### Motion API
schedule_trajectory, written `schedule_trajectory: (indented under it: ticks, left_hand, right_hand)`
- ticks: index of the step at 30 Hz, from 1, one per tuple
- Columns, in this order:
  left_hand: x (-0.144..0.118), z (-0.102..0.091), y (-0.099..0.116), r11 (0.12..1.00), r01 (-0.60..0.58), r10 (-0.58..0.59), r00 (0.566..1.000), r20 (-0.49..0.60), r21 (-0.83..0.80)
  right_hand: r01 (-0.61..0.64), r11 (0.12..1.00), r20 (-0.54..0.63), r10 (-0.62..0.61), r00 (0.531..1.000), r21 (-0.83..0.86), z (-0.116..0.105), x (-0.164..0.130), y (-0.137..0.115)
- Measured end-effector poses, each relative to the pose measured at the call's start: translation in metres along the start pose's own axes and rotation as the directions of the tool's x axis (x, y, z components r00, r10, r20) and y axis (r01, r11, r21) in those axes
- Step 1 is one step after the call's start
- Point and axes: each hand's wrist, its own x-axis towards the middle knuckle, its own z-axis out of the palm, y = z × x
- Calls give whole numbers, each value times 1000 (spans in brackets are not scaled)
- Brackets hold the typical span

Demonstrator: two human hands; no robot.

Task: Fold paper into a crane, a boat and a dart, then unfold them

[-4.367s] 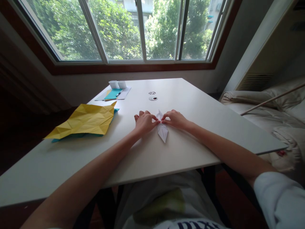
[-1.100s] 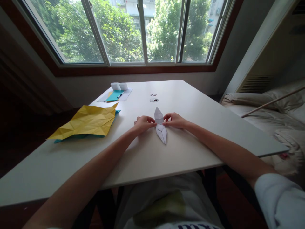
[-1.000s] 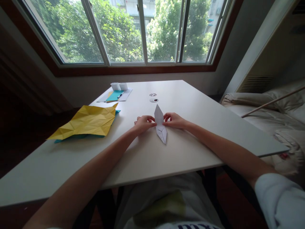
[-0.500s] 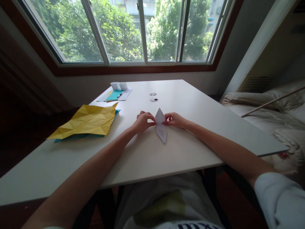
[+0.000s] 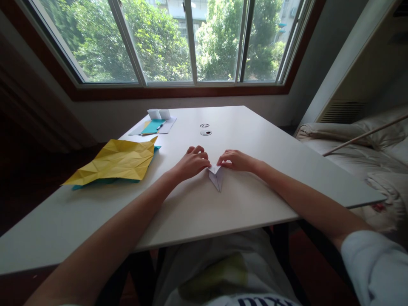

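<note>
White folded paper (image 5: 216, 177) pressed flat on tabletop (image 5: 255, 140) under fingertips of left hand (image 5: 191, 163) and right hand (image 5: 236, 160), fingers together on its top edge. Judged light, thin, easily creased; best pinched at edges beside fingertips.

A creased yellow paper sheet (image 5: 116, 162) lies at the left edge of the white rectangular table (image 5: 255, 140), on top of a teal sheet (image 5: 105, 182) whose edges show beneath it. At the far left corner a flat teal card (image 5: 152, 126) rests on grey paper (image 5: 168, 124), with a pen (image 5: 158, 126) across it and two small white folded paper boxes (image 5: 158, 113) just behind. Two round cable holes (image 5: 205, 129) sit mid-table. A wide window (image 5: 188, 42) shows green trees. White bedding (image 5: 353, 144) lies to the right.
</note>
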Motion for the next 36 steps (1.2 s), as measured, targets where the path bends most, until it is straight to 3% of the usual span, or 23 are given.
schedule_trajectory:
  ticks: [7, 14, 19, 26, 36]
  left_hand:
    - [1, -6, 9, 993, -76, 73, 997, 35, 90]
    - [-3, -5, 9, 989, 133, -131, 991, 41, -59]
    - [-6, -3, 6, 972, 184, -172, 981, 91, -147]
    - [-2, -6, 15, 961, 258, -246, 963, 115, -104]
    - [-6, -11, 9, 968, 215, -190, 964, 185, -127]
  right_hand:
    - [65, 994, 43, -61, 997, -85, -3, 1, -7]
    - [-50, 998, 26, 51, 998, -50, -4, 0, -12]
    - [-96, 995, 38, 97, 995, -21, -4, -3, -11]
    - [-98, 995, 106, 98, 990, -12, -11, -7, -11]
    - [-124, 988, 209, 103, 973, 89, -16, -9, -6]
